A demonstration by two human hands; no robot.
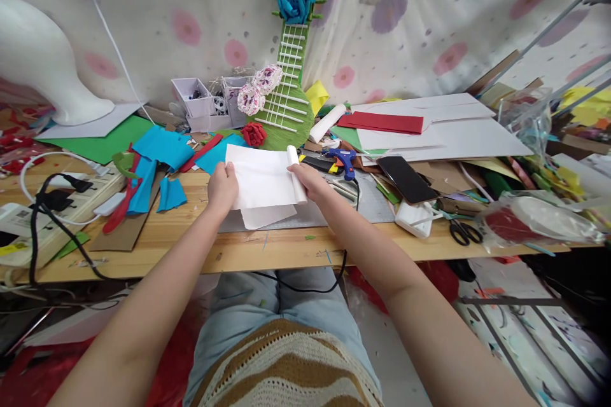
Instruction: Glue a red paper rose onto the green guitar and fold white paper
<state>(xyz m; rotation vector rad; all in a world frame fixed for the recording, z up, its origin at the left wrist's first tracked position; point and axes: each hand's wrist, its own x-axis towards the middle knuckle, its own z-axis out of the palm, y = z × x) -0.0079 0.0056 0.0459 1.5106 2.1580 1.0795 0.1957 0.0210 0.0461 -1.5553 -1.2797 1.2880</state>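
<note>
Stretched between my hands is a roll of white paper [262, 175], partly unrolled, with its rolled part at the right end. My left hand [223, 189] pinches the loose left edge, thumb on top. The fingers of my right hand [308, 182] close around the rolled end. Below the roll, a separate-looking white piece [268, 216] shows over the grey cutting mat [367, 203]. Just beyond my right hand lie a blue glue gun [344, 161] and a yellow-and-black cutter [321, 164]. A green guitar-shaped craft [289, 98] with white strips and paper flowers stands behind.
A black phone [407, 178], a white adapter [414, 219] and scissors [465, 233] lie to the right. White boards [439, 133] carry red paper strips [380, 122]. At left are blue paper pieces [160, 147], a power strip [62, 229] with cords, and a white mannequin form [42, 63].
</note>
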